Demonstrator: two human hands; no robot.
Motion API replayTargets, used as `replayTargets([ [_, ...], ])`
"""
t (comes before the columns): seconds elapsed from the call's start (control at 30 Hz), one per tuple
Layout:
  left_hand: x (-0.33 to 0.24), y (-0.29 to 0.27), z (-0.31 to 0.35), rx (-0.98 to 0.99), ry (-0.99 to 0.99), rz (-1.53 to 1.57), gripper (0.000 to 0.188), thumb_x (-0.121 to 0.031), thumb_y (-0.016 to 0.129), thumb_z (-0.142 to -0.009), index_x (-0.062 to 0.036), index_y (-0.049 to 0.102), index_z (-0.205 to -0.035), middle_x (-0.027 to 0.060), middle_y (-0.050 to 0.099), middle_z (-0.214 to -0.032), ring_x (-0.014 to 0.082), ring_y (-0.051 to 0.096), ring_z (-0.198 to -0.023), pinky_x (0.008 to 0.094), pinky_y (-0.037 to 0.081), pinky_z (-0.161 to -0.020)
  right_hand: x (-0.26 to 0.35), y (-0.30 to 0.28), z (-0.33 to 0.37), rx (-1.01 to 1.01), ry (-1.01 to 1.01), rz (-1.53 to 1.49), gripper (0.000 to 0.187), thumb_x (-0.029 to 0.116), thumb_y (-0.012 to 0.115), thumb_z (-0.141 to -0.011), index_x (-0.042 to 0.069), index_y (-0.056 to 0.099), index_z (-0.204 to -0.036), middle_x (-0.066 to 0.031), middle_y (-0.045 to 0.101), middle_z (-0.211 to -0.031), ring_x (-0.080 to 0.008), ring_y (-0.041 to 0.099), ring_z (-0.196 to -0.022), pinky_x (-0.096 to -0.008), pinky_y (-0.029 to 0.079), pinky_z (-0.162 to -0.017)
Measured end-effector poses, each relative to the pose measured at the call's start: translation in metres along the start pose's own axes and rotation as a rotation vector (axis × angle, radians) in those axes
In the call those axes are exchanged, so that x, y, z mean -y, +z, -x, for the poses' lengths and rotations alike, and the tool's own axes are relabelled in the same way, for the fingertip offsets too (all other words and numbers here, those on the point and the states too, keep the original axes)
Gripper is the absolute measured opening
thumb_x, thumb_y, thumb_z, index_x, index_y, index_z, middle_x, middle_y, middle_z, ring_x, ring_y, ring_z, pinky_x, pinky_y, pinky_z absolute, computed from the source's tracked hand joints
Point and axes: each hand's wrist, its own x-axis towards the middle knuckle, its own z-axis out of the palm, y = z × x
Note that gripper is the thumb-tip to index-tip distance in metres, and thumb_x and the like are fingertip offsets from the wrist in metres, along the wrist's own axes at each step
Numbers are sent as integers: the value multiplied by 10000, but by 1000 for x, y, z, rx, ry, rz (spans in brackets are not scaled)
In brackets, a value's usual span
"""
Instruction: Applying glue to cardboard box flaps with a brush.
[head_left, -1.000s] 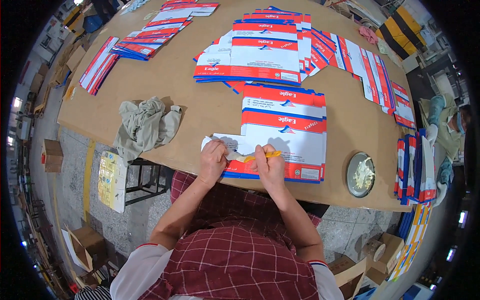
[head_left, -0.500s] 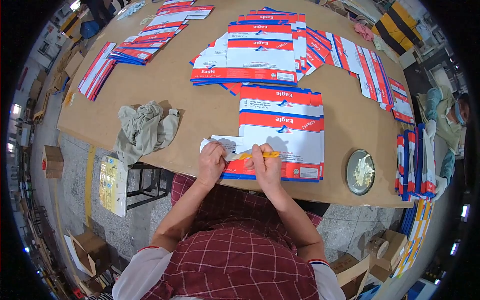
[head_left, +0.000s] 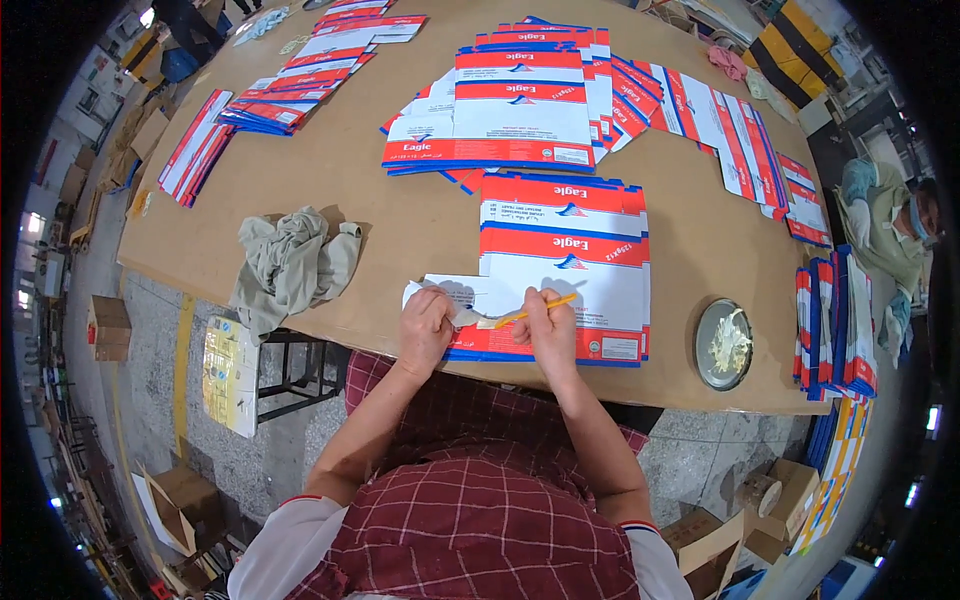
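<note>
A flat printed carton blank (head_left: 600,290), red, white and blue, lies before me at the table's near edge. At its lower left, my left hand (head_left: 428,322) is closed with the fingers pinching a white flap (head_left: 455,287) of it. My right hand (head_left: 548,325), also closed, grips a slim yellow-handled tool (head_left: 562,301) over the blank's lower part. The tool slants down leftward, its pale tip close to the flap beside my left hand; whether it touches cannot be told, nor is its exact kind clear.
A round dish (head_left: 722,345) of pale shreds or paste stands right of the blank. A crumpled grey-green cloth (head_left: 295,262) hangs over the edge at left. More blanks lie in a far pile (head_left: 520,110) and leftward stacks (head_left: 285,95). A co-worker (head_left: 880,215) stands by upright blanks (head_left: 835,320).
My right hand has shifted a little right, and the tool has turned from its broad side to a thin edge. My left hand stays put. The co-worker's hands have left the upright blanks.
</note>
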Motion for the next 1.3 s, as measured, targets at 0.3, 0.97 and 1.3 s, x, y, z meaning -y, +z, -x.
replayTargets([
  [0.3,-1,0,0,15,-4,5,206,138,514,-544,-22,460,-663,121,541,-739,301,561,-809,370,458,-713,-2,-3,-9,-109,119,-608,343,336,429,-925,27,495,-792,-46,520,-533,-88,500,-473,-212,412,-446],
  [0.97,-1,-1,0,6,4,-16,197,126,525,-540,-24,458,-649,110,544,-731,285,561,-801,366,459,-704,-21,-2,-6,-32,-99,-85,395,355,370,-941,19,530,-811,-25,490,-510,-65,452,-457,-208,395,-453],
  [1.3,0,0,1,23,-17,0,203,131,519,-539,-28,456,-648,107,544,-736,286,560,-809,367,454,-714,-22,-3,-7,3,-118,-30,389,347,374,-941,16,530,-809,-16,470,-496,-68,436,-446,-197,373,-443],
])
